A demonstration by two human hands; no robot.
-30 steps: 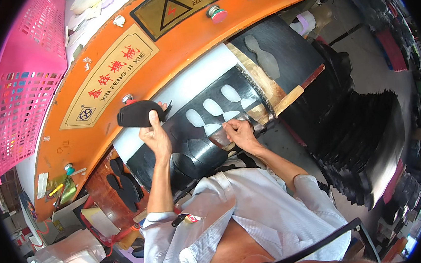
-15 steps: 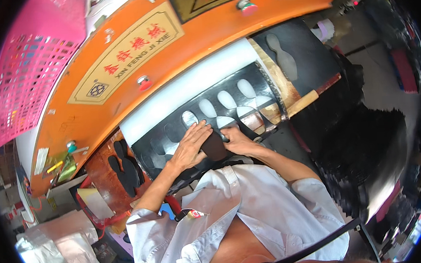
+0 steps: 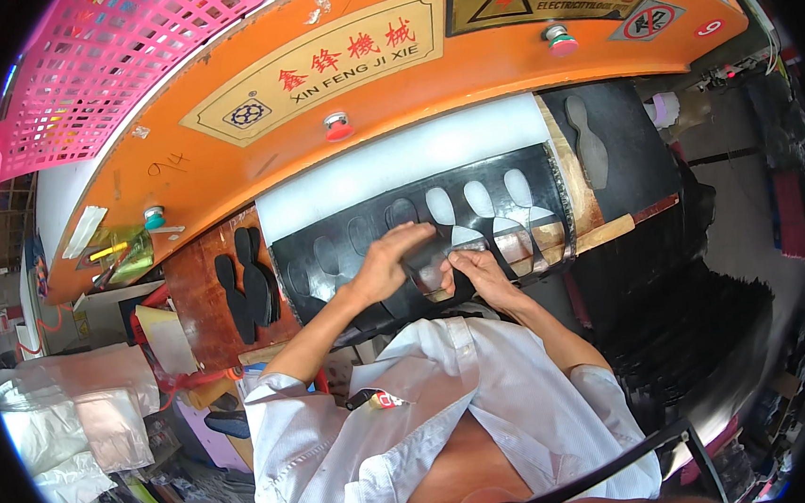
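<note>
A black rubber sheet [image 3: 346, 256] with several sole-shaped holes cut out of it lies on the bed of an orange cutting press [image 3: 226, 171]. My left hand [image 3: 386, 264] lies flat on the sheet with its fingers stretched to the right. Close beside it, my right hand [image 3: 476, 274] pinches the sheet's near edge by a cut-out. Both hands touch the same sheet in the middle of the view.
A small stack of black cut soles [image 3: 250, 280] rests on the brown board left of the sheet. Another black sheet [image 3: 602, 141] lies at the right. Red buttons [image 3: 338, 124] sit on the press front. A pink basket [image 3: 104, 67] stands upper left; white bags [image 3: 66, 420] lower left.
The black sole piece my left hand held up a second ago is gone from it. Both hands have come together on the sheet, and my head has shifted so the press fills more of the view.
</note>
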